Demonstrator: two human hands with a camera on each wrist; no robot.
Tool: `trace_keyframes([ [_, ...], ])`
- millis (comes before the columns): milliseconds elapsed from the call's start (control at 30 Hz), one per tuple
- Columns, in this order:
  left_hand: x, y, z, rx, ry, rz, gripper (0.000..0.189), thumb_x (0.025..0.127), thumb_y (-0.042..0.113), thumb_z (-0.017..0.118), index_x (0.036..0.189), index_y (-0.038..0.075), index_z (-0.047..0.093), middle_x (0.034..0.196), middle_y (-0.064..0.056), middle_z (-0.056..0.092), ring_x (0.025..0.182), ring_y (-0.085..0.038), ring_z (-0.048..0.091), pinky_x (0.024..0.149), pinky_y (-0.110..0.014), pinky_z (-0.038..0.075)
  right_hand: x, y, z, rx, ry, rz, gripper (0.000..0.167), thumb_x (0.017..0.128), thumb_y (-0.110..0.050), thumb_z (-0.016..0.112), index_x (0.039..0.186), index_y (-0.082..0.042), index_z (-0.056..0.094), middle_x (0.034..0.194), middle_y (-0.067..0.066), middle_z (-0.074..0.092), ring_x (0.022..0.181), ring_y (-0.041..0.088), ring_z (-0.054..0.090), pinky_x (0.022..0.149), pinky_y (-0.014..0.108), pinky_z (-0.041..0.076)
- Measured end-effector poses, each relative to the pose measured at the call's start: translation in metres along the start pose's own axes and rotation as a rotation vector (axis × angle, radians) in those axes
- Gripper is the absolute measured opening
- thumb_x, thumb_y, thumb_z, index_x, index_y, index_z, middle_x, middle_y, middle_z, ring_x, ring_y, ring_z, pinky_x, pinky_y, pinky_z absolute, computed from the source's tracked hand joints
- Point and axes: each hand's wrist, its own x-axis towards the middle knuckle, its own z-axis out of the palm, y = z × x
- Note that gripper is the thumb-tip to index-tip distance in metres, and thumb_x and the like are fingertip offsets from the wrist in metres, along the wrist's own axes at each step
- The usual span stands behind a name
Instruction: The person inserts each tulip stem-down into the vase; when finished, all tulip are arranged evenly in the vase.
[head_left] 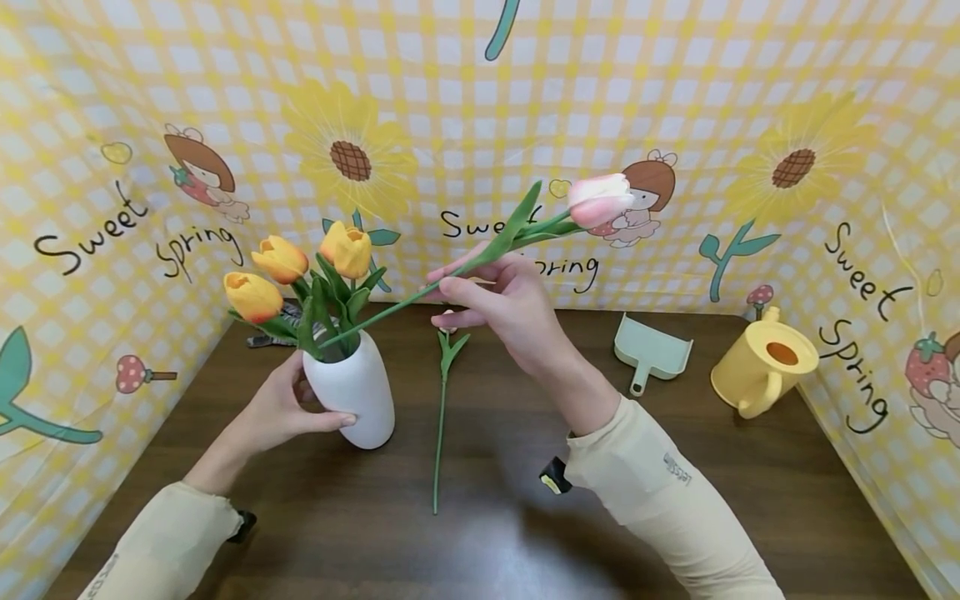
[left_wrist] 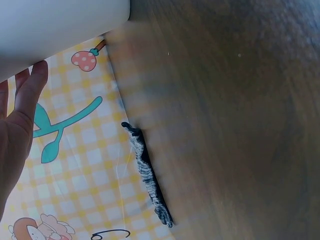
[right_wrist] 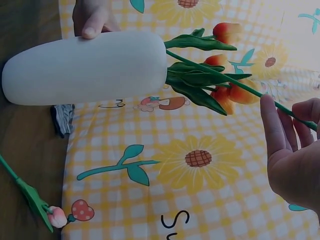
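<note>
A white vase (head_left: 360, 408) stands on the table with several yellow-orange tulips (head_left: 281, 258) in it. My left hand (head_left: 288, 404) grips the vase from its left side, thumb across the front. In my right hand (head_left: 517, 308), thumb and fingers pinch the green stem of a pink-and-white tulip (head_left: 600, 201). That stem slants down to the left, its lower end at the vase mouth among the leaves; the bloom points up and right. Another pink tulip (right_wrist: 57, 217) lies on the table right of the vase, its stem (head_left: 437, 450) toward me.
A pale green dustpan (head_left: 651, 350) lies at the back right, beside a yellow watering can (head_left: 765, 362). A dark striped bundle (left_wrist: 146, 175) sits at the table's far edge behind the vase. Yellow checked cloth (head_left: 480, 125) walls in the back and sides of the brown table (head_left: 360, 525).
</note>
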Motion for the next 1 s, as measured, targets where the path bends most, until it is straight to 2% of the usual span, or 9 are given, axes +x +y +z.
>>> trace_keyframes([
  [133,0.000,0.001,0.001,-0.011,0.003,-0.005,0.090,0.067,-0.012,0.089,0.142,0.006,0.042,0.127,-0.010,0.059,0.103,-0.018,0.070,0.075,-0.037,0.063,0.001,0.000,0.003,-0.030,-0.010,-0.001,0.010,0.092,0.011,0.064,0.100,0.007,0.069,0.102,0.027,0.070,0.087,0.026,0.072,0.074,0.058,0.060],
  [333,0.002,0.002,0.001,-0.003,0.003,0.023,0.091,0.068,-0.013,0.089,0.144,0.004,0.042,0.128,-0.009,0.058,0.104,-0.017,0.069,0.075,-0.036,0.062,0.004,0.003,0.007,-0.056,-0.038,0.016,0.009,0.093,0.010,0.064,0.102,0.010,0.067,0.102,0.025,0.071,0.086,0.026,0.073,0.074,0.056,0.061],
  [567,0.001,0.001,0.000,-0.009,-0.004,0.004,0.092,0.068,-0.012,0.089,0.144,0.006,0.041,0.129,-0.011,0.058,0.105,-0.018,0.069,0.076,-0.037,0.062,0.007,0.010,0.017,-0.077,-0.086,0.030,0.011,0.094,0.009,0.065,0.104,0.013,0.066,0.105,0.028,0.070,0.093,0.036,0.073,0.074,0.054,0.061],
  [700,0.001,-0.001,-0.001,-0.009,-0.005,0.000,0.093,0.068,-0.012,0.089,0.145,0.006,0.040,0.129,-0.011,0.058,0.105,-0.018,0.069,0.076,-0.038,0.062,0.008,0.015,0.022,-0.083,-0.098,0.057,0.012,0.093,0.009,0.066,0.104,0.013,0.066,0.108,0.031,0.069,0.096,0.034,0.072,0.075,0.053,0.062],
  [900,0.001,-0.001,0.000,-0.012,-0.008,0.004,0.094,0.068,-0.012,0.089,0.145,0.006,0.040,0.129,-0.011,0.058,0.105,-0.018,0.069,0.076,-0.039,0.062,0.010,0.020,0.028,-0.098,-0.088,0.101,0.012,0.094,0.007,0.068,0.105,0.009,0.067,0.107,0.023,0.071,0.095,0.030,0.072,0.074,0.052,0.062],
  [1000,0.001,-0.001,0.000,-0.014,-0.008,0.006,0.094,0.067,-0.012,0.089,0.145,0.006,0.040,0.130,-0.011,0.058,0.105,-0.018,0.069,0.076,-0.039,0.062,0.012,0.021,0.030,-0.097,-0.087,0.116,0.012,0.094,0.005,0.068,0.106,0.008,0.067,0.106,0.024,0.070,0.094,0.030,0.071,0.075,0.051,0.062],
])
